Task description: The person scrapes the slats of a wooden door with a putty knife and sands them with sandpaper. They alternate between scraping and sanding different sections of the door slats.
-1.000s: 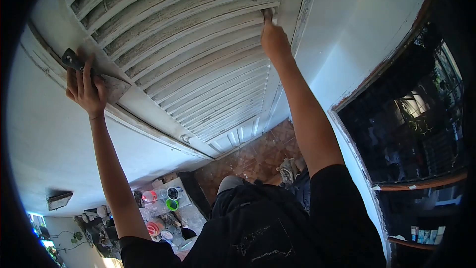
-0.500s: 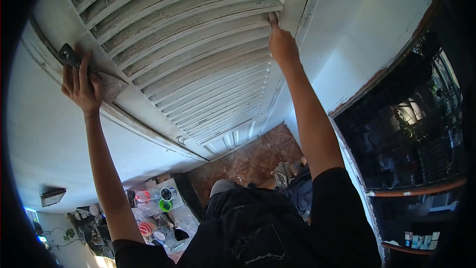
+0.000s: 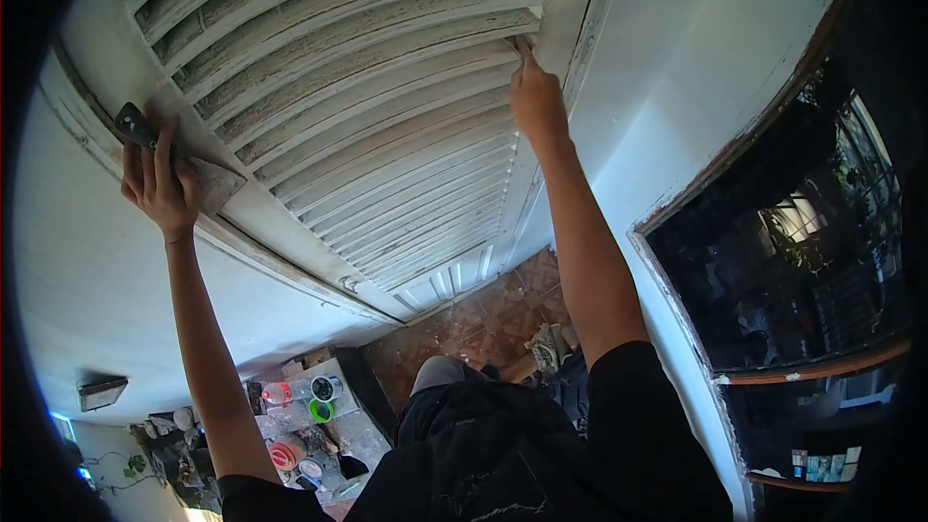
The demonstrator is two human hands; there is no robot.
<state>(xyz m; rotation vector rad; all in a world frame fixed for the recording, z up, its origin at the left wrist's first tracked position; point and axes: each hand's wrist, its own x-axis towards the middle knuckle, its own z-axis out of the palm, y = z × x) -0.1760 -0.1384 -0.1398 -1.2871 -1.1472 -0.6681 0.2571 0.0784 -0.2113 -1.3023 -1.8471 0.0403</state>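
My left hand (image 3: 159, 188) is wrapped around a putty knife (image 3: 217, 184) with a black handle and a wide, smeared blade. It stays against the left stile of a white louvered door (image 3: 319, 106). Near the right end of one slat, my right hand (image 3: 538, 101) has its fingers curled, with the index finger stretched toward the slat. The fingertips touch or nearly touch the slat's end, and whether they pinch something small is hidden. The slats are worn, with grey-brown streaks and patches.
Below left, a table (image 3: 362, 425) holds a green-rimmed container (image 3: 321, 410), a pink-red tub (image 3: 286, 452) and other jars. A dark glazed window (image 3: 773, 232) is to the right. Brown patterned tiles (image 3: 474, 319) cover the floor, with a bundle of cloth (image 3: 551, 348) nearby.
My right hand has shifted slightly left and down in view, still by the slat's right end. The view itself has moved a little. My left hand keeps its hold on the putty knife.
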